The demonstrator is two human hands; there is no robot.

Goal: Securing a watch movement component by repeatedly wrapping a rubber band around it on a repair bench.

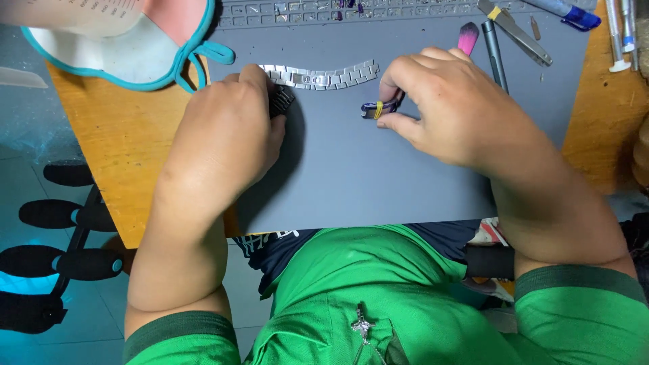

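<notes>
At the far left edge of the wooden surface lies a pale cloth face mask with teal trim and straps, partly under a pink and white thing I cannot make out. Just right of it my left hand rests palm down on the grey work mat. Its fingers are curled over a small dark ribbed piece, pinning it against the mat; only its upper edge shows past my knuckles, so I cannot tell what it is. Touching my left fingertips, the silver metal watch bracelet lies flat and stretched out along the mat, clasp near its middle.

Right of the bracelet, my right hand holds a small tool with dark blue handles and a yellow band. My fingers are closed narrow around it, its tip pointing left toward the bracelet but apart from it.

I judge the work to be at the setting-up stage: the bracelet steadied on one side, the tool brought near. The next move would call for a steady left hold and a fine, well-aimed tip.

Beyond my right hand lie a pink-tipped brush, a dark pen-like tool, metal tweezers and a blue-capped pen. A keyboard runs along the top.
</notes>
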